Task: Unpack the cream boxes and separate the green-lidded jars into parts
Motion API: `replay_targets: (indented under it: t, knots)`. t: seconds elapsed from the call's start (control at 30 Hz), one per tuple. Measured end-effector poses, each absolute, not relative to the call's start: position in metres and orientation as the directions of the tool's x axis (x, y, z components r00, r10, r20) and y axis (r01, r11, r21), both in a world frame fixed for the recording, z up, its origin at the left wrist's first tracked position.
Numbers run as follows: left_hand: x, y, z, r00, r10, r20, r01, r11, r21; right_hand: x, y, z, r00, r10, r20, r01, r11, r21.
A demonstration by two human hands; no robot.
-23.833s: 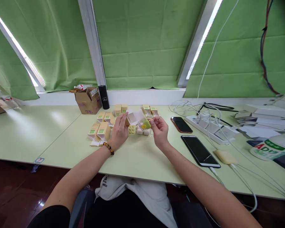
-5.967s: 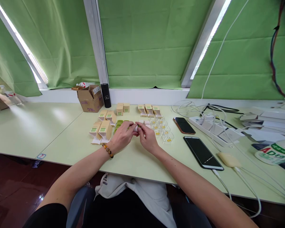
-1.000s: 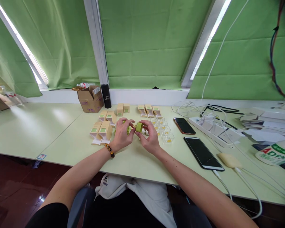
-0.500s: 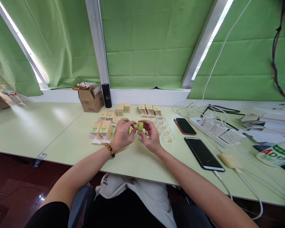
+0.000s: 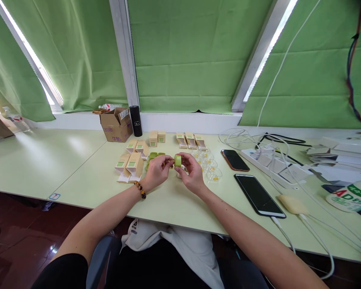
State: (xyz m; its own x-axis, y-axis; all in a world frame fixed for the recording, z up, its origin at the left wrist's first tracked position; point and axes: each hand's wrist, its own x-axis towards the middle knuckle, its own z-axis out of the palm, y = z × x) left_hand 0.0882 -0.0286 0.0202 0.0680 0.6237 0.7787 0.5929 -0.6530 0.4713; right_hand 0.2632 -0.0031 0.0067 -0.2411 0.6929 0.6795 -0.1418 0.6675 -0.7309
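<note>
My right hand (image 5: 193, 172) grips a small green round piece (image 5: 177, 161) between thumb and fingers, just above the table. My left hand (image 5: 158, 170), wearing a beaded bracelet (image 5: 140, 190), is closed in a pinch at the piece's left side; a tiny yellowish bit shows at its fingertips, too small to name. Behind the left hand lie several green pieces (image 5: 152, 155), partly covered. Clear plastic cups (image 5: 209, 164) with yellow bits inside stand right of my right hand. To the left are small tan cartons (image 5: 134, 166) with green labels, their flaps open.
More tan cartons stand further back (image 5: 190, 140). A cardboard box (image 5: 116, 127) and black tumbler (image 5: 135, 121) are by the wall. On the right lie two phones (image 5: 258, 194), a power strip (image 5: 276, 166), tangled cables, a power bank (image 5: 293, 204) and a white bottle (image 5: 351, 194).
My left hand has lowered slightly and its fingers have drawn closer together, uncovering green pieces behind it. My right hand still holds the green round piece in nearly the same place.
</note>
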Motion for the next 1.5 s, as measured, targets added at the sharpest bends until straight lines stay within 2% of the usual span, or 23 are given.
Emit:
replay_targets:
  t: [0.17, 0.27, 0.63, 0.83, 0.93, 1.07, 1.27, 1.5]
  knots:
    - [0.089, -0.024, 0.019, 0.002, 0.764, 0.645, 0.349, -0.605, 0.716, 0.264, 0.000, 0.007, -0.254, 0.693, 0.675, -0.176, 0.653, -0.737]
    - [0.088, -0.021, 0.019, 0.001, 0.818, 0.576, 0.215, -0.563, 0.798, 0.264, 0.001, 0.008, -0.270, 0.695, 0.666, -0.198, 0.637, -0.745]
    - [0.089, -0.018, 0.017, -0.029, 0.838, 0.545, 0.118, -0.538, 0.835, 0.265, 0.003, 0.007, -0.291, 0.690, 0.662, -0.205, 0.631, -0.748]
    - [0.089, -0.017, 0.017, -0.031, 0.834, 0.551, 0.103, -0.545, 0.832, 0.265, 0.005, 0.004, -0.318, 0.718, 0.620, -0.268, 0.559, -0.785]
    - [0.090, -0.019, 0.017, -0.026, 0.837, 0.546, 0.095, -0.542, 0.835, 0.264, 0.002, 0.006, -0.300, 0.705, 0.642, -0.263, 0.586, -0.766]
    - [0.089, -0.022, 0.020, -0.006, 0.792, 0.611, 0.214, -0.595, 0.774, 0.263, 0.000, 0.010, -0.249, 0.681, 0.689, -0.208, 0.657, -0.725]
    - [0.076, -0.025, 0.030, 0.098, 0.694, 0.713, 0.449, -0.670, 0.591, 0.266, 0.004, 0.007, -0.210, 0.662, 0.720, -0.052, 0.728, -0.684]
    - [0.076, -0.018, 0.028, 0.250, 0.565, 0.787, 0.529, -0.760, 0.377, 0.265, 0.003, 0.002, -0.225, 0.581, 0.782, 0.070, 0.810, -0.582]
